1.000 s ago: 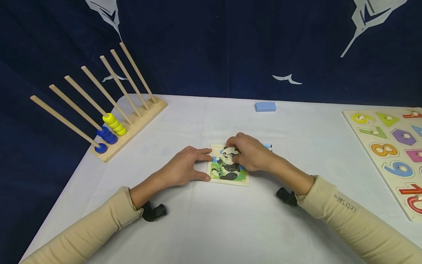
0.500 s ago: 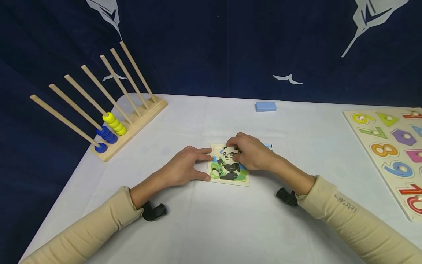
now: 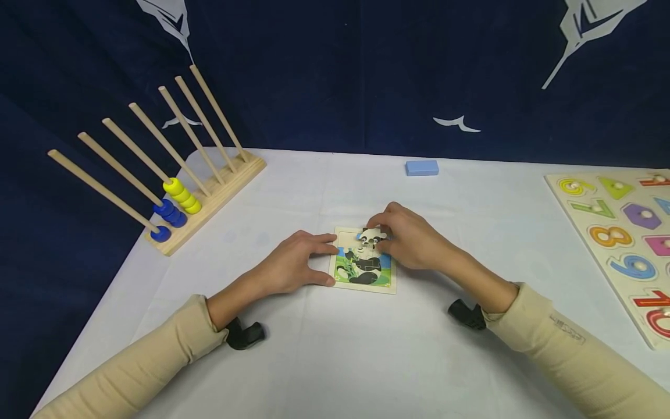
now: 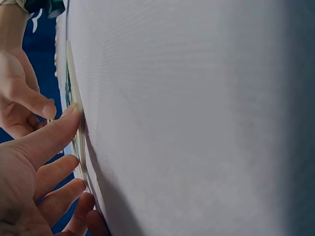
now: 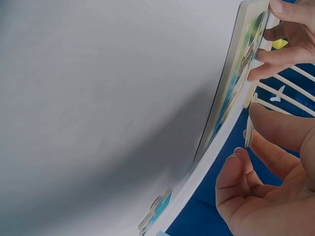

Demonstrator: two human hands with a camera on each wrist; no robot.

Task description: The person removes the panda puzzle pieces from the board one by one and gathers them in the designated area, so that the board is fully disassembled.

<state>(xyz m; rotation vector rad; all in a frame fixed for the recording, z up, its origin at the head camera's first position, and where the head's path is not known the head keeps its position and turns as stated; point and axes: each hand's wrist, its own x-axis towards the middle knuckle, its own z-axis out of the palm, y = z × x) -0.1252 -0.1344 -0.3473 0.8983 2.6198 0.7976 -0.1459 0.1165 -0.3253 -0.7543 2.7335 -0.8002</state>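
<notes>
A small wooden panda jigsaw puzzle (image 3: 364, 288) lies in its tray in the middle of the table. My left hand (image 3: 293, 263) rests at the tray's left side, thumb at the near corner and fingers spread along the edge. Between thumb and fingers my right hand (image 3: 416, 238) pinches a puzzle piece (image 3: 370, 237) printed with the panda's face. In the right wrist view this piece (image 5: 250, 125) is tilted and raised above the tray. Another puzzle piece (image 5: 158, 209), partly blue, lies on the table to the right; my right hand hides it in the head view.
A wooden peg abacus (image 3: 209, 203) with blue and yellow beads stands at the left. Toward the back edge lies a blue block (image 3: 421, 168). A number and shape board (image 3: 617, 250) is at the right. A dark curtain (image 3: 335, 75) hangs behind the white-covered table.
My right hand has shifted a little right and away from me, and the panda-face piece has moved with it. The other blue piece has become hidden. My left hand stays put.
</notes>
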